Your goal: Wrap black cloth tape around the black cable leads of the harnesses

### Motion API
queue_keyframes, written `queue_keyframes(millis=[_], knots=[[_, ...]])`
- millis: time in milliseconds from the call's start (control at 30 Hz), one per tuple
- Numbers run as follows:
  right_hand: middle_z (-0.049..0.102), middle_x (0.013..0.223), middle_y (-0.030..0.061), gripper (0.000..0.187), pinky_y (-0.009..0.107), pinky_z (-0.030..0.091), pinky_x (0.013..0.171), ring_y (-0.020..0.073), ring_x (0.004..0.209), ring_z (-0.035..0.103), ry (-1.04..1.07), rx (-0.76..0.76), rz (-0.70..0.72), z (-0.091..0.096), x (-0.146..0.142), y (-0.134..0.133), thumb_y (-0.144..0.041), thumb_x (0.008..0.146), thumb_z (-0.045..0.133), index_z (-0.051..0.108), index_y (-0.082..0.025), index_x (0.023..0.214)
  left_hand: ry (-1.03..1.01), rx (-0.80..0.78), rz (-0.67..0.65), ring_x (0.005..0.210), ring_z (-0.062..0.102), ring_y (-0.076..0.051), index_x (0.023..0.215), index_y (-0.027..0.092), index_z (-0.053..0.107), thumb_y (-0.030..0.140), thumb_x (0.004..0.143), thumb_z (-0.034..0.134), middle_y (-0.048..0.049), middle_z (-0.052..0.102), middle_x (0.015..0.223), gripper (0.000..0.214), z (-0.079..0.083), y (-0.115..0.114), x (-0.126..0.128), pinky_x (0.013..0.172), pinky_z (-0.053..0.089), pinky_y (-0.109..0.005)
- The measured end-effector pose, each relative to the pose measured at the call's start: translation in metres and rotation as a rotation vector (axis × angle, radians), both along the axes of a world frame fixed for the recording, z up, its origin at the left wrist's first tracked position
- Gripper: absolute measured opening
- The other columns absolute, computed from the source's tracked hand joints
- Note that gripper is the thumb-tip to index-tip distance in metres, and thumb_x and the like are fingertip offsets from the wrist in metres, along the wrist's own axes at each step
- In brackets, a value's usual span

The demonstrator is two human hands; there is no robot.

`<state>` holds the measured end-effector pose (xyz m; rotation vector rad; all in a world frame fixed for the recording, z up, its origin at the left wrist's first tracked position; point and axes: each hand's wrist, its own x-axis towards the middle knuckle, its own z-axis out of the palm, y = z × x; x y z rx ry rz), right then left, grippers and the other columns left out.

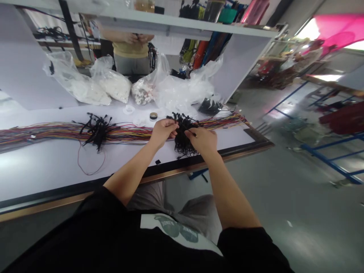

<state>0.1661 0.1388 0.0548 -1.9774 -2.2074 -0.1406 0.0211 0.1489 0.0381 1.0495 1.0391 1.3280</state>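
Note:
My left hand point(164, 132) is closed in a pinch at the left side of a dense bundle of black cables point(184, 146) with small connectors. On the bundle's right side, my right hand point(203, 141) also pinches, its thumb and forefinger on a thin black cable. The piece between the fingertips is small and dark, partly lost against the bundle. Beneath runs a long harness of coloured wires point(131, 133) in red, yellow and blue. Farther left lies a second cluster of black connector leads point(98, 132) across the wires.
Clear plastic bags of white parts point(115, 87) line the back of the worktable point(57, 167). A tape roll point(153, 115) lies before them. Above is a shelf point(170, 23) with jars. Through the opening stands a person in a yellow top point(131, 51). Blue-framed racks point(327, 155) stand right.

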Motion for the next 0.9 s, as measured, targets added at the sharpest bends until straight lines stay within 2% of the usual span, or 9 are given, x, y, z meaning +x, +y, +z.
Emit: queue_keyframes(millis=[200,333,433,500,567,700,767,900], knots=[[0.07,0.096,0.0065,0.037,0.035,0.031,0.077,0.0229,0.092,0.06,-0.032,-0.006,-0.005,0.005,0.002,0.002,-0.041,0.089,0.037,0.07,-0.026,0.095,-0.05,-0.019,0.009,0.046,0.055,-0.005,0.07,0.01,0.057,0.01,0.076,0.057,0.0006,0.06,0.061,0.006,-0.004,0.003,-0.004,0.046,0.045,-0.018],[0.07,0.094,0.0074,0.038,0.035,0.028,0.077,0.0224,0.088,0.059,-0.055,0.088,-0.004,0.005,0.006,0.003,-0.041,0.09,0.036,0.07,-0.025,0.092,-0.088,-0.046,0.002,0.045,0.056,-0.004,0.07,0.011,0.055,0.011,0.078,0.055,0.002,0.059,0.059,0.008,-0.003,0.003,-0.005,0.045,0.045,-0.016],[0.069,0.091,0.0081,0.037,0.036,0.025,0.078,0.0218,0.085,0.058,-0.071,0.174,0.036,0.003,0.007,0.002,-0.039,0.09,0.037,0.071,-0.024,0.093,-0.106,-0.052,0.029,0.045,0.056,-0.004,0.08,0.013,0.052,0.01,0.077,0.056,0.0033,0.06,0.06,0.006,-0.002,0.003,-0.007,0.047,0.046,-0.016],[0.069,0.09,0.0085,0.036,0.037,0.024,0.079,0.022,0.086,0.058,-0.098,0.191,0.08,0.002,0.006,0.001,-0.038,0.09,0.038,0.071,-0.024,0.093,-0.135,-0.017,0.03,0.045,0.057,-0.005,0.092,0.015,0.049,0.008,0.075,0.057,0.0045,0.062,0.06,0.02,-0.002,0.003,-0.009,0.049,0.047,-0.017],[0.069,0.09,0.0085,0.034,0.037,0.024,0.079,0.0221,0.086,0.058,-0.125,0.153,0.117,0.003,0.006,0.001,-0.037,0.09,0.04,0.071,-0.023,0.092,-0.156,0.028,0.001,0.045,0.057,-0.005,0.097,0.015,0.048,0.007,0.074,0.058,0.0052,0.062,0.06,0.026,-0.002,0.004,-0.011,0.049,0.047,-0.016],[0.069,0.095,0.0057,0.029,0.034,0.028,0.075,0.0219,0.088,0.059,-0.061,-0.006,0.19,0.008,0.006,0.006,-0.043,0.086,0.047,0.07,-0.027,0.094,-0.163,0.074,-0.034,0.042,0.056,-0.004,0.083,0.015,0.05,0.012,0.07,0.063,0.0054,0.062,0.058,0.019,-0.004,0.006,-0.013,0.046,0.045,-0.015],[0.069,0.095,0.0051,0.031,0.033,0.029,0.074,0.0218,0.088,0.059,0.044,0.069,0.194,0.009,0.003,0.006,-0.048,0.083,0.05,0.068,-0.027,0.098,-0.182,0.085,-0.021,0.042,0.057,-0.005,0.078,0.015,0.049,0.014,0.068,0.066,0.005,0.063,0.058,0.02,-0.005,0.006,-0.013,0.045,0.045,-0.015],[0.068,0.085,0.006,0.031,0.035,0.028,0.076,0.0216,0.082,0.059,0.126,0.37,0.182,0.005,-0.013,0.001,-0.046,0.084,0.049,0.07,-0.023,0.09,-0.258,0.086,0.001,0.048,0.059,-0.007,0.075,0.015,0.05,0.017,0.065,0.069,0.0035,0.064,0.061,0.022,-0.007,0.006,-0.012,0.049,0.049,-0.018]])
